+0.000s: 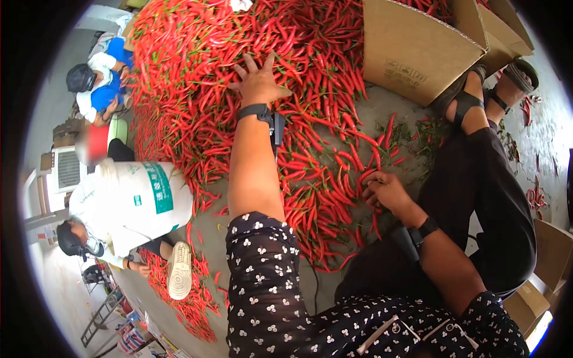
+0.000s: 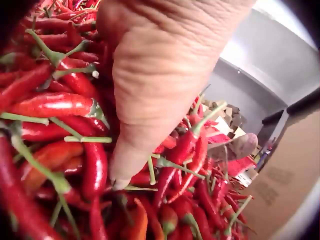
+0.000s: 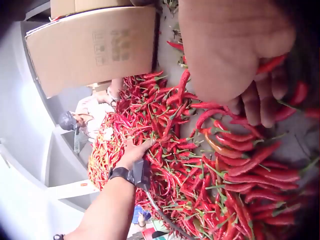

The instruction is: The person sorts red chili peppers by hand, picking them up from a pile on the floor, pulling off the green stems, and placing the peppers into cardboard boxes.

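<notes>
A large heap of red chili peppers (image 1: 322,137) with green stems spreads over the floor. My left hand (image 1: 258,83) reaches onto the heap with its fingers spread and palm down. In the left wrist view, the tip of a digit (image 2: 122,172) presses in among the chilies. My right hand (image 1: 387,192) is low at the heap's near right edge, beside my leg, its fingers curled. The right wrist view shows a red chili pepper (image 3: 272,64) between its palm and curled fingers. Loose chilies (image 3: 250,170) lie just below that hand.
An open cardboard box (image 1: 418,53) stands at the heap's far right, beside sandalled feet (image 1: 471,98). Green stem scraps (image 1: 427,140) litter the floor. A white container with green print (image 1: 143,200) is at left, where other people sit by the chilies. More cardboard (image 1: 528,307) lies at lower right.
</notes>
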Motion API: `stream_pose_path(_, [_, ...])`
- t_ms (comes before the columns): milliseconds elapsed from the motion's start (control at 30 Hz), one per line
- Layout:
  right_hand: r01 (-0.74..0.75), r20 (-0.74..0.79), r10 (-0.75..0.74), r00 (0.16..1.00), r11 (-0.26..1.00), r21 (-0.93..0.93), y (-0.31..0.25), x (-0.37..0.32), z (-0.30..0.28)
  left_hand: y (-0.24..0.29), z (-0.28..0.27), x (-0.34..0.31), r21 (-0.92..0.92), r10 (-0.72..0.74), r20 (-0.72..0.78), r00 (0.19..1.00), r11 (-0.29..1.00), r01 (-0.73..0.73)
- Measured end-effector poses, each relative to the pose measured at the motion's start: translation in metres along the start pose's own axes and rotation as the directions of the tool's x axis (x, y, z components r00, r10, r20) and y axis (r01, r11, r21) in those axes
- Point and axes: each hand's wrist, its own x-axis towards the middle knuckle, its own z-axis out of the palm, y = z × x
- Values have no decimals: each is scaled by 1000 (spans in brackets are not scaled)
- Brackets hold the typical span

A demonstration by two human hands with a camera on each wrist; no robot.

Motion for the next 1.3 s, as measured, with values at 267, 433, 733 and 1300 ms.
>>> stream_pose_path(267, [20, 64, -25, 998, 997, 71, -7, 13, 3, 8, -4, 36, 102, -80, 131, 988, 993, 66])
stream_pose_path(433, [20, 67, -25, 997, 997, 78, -4, 13, 2, 6, -2, -3, 85, 33, -2, 999, 996, -33])
stream_pose_path(733, [82, 37, -87, 996, 990, 115, -1, 3, -5, 19, 13, -161, 33, 287, -272, 918, 957, -289])
stream_pose_path(1300, [152, -42, -147, 988, 973, 173, 3, -20, -17, -117, 43, -255, -286, -220, -398, 891, 952, 107])
